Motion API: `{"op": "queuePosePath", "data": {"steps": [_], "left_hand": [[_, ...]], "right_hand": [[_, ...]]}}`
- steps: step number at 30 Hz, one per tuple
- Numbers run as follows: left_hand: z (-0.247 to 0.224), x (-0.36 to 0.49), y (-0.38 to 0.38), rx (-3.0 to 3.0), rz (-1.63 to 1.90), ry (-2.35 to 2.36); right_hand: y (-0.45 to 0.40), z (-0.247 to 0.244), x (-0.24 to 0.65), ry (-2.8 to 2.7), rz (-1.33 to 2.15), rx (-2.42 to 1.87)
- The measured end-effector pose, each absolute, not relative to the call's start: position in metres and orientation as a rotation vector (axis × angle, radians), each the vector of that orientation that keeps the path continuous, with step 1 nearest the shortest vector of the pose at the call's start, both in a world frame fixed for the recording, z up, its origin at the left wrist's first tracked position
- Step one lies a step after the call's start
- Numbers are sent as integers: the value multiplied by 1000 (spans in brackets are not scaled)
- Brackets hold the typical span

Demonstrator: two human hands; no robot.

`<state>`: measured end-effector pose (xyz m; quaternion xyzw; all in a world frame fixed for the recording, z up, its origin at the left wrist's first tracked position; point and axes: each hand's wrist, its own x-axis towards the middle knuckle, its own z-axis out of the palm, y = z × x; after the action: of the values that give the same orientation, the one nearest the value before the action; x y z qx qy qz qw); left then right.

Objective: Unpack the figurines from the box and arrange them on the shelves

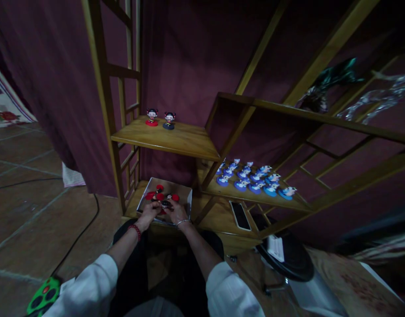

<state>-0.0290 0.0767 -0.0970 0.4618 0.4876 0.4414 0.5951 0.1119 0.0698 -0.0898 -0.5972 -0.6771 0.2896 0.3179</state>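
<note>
A shallow white box on the low shelf holds several red and black figurines. Over the box's front part, my left hand and my right hand meet around a small dark-topped figurine, with the fingers of both closed on it. A red bead bracelet circles my left wrist and a thin silver one my right. On the shelf above, a figurine with a red base stands left of one with a dark base.
Several blue and purple figurines stand in rows on the right shelf. Below them lies a phone. A black round stool is at the right, a green power strip on the floor at left. Wooden posts frame the shelves.
</note>
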Motion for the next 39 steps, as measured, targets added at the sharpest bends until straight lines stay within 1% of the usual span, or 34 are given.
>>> {"op": "queuePosePath", "data": {"steps": [6, 16, 23, 27, 31, 39], "left_hand": [[-95, -33, 65, 1000, 1058, 1168], [-80, -35, 48, 987, 1125, 1073], [-58, -37, 39, 1007, 1060, 984], [-43, -40, 31, 1064, 1029, 896], [-38, -42, 28, 1060, 1016, 821], [-37, -47, 26, 1102, 1010, 935]], "right_hand": [[56, -73, 104, -1797, 731, -1586], [41, -57, 102, -1820, 709, -1534], [39, -59, 103, -1752, 868, -1356], [34, -49, 105, -1759, 892, -1362], [27, -35, 105, -1773, 909, -1336], [22, -21, 103, -1800, 883, -1302]]}}
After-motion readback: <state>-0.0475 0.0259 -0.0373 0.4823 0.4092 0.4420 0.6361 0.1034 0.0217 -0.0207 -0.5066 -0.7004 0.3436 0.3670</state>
